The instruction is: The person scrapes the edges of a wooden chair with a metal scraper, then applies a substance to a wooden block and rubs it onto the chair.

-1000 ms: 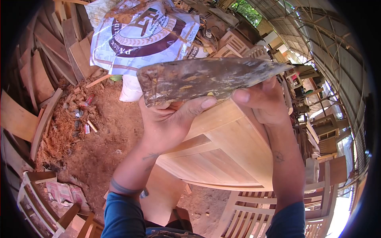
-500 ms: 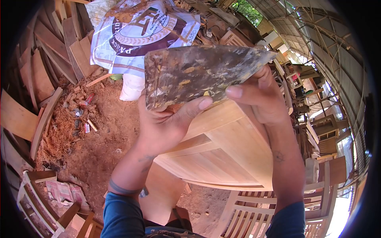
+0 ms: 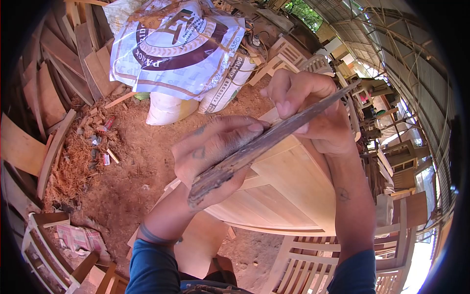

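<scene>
A dark, stained, thin wooden board is held up in front of me, turned nearly edge-on and slanting from lower left to upper right. My left hand is closed around its lower left part, thumb along the near face. Around the upper right part, my right hand grips it with bent fingers. The board's broad far face is hidden from me. Below both hands stands a pale wooden panelled piece, apart from the board, with a framed panel surface and a curved lower edge.
White printed sacks lie ahead on the dirt floor. Wood offcuts lean at the left beside shavings. A slatted wooden frame is at lower right, a chair frame at lower left. More furniture lines the right side.
The board has been tilted from showing its broad face to nearly edge-on. Its left end has dropped, and my left hand has turned over with it; my right fingers have shifted along the upper part.
</scene>
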`<state>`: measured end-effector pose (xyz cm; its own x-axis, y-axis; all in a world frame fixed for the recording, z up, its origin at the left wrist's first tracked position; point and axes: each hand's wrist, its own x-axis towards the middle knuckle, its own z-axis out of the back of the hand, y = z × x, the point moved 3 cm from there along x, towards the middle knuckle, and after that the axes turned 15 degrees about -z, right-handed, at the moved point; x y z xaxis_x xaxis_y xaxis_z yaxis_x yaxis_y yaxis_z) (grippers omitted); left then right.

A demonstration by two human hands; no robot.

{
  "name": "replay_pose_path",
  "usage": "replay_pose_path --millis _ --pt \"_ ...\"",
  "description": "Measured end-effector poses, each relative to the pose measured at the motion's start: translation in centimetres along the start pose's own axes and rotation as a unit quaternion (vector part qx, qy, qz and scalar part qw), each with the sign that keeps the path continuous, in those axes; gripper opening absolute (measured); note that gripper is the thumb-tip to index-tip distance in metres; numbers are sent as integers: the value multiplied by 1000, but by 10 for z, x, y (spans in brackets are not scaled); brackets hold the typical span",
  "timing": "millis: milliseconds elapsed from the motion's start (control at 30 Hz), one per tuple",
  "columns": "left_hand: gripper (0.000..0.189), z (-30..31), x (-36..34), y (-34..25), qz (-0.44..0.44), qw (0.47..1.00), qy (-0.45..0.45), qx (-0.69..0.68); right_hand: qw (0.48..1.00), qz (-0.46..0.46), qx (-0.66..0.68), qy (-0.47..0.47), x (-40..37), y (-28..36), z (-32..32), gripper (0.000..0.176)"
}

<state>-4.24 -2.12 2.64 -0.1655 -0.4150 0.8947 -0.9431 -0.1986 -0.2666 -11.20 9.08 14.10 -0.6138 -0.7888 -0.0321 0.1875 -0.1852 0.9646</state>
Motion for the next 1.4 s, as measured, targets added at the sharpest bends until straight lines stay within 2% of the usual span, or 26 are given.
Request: replay_pose_path --millis 400,567,700,800,900,1000,1233,1400 --pt "26 0 5 -8 -6 999 41 -1 1000 11 23 11 -3 -9 6 28" --pt "29 -5 -1 -7 4 1000 4 -2 999 26 17 24 -1 -9 6 28" --pt "31 -1 7 -13 9 999 51 13 997 43 4 64 1 -9 9 24" --pt "31 3 16 -20 9 994 97 42 992 59 25 112 4 -11 17 30" --pt "32 1 14 -22 11 994 94 50 993 24 85 80 0 -8 9 29" --pt "32 -1 14 -23 7 994 88 61 992 26 80 90 0 -6 8 28" --pt "17 -8 2 -15 -155 978 65 122 986 24 35 162 6 -6 11 20" --pt "18 -12 2 -23 -175 960 100 196 992 -12 52 117 6 -7 8 17"
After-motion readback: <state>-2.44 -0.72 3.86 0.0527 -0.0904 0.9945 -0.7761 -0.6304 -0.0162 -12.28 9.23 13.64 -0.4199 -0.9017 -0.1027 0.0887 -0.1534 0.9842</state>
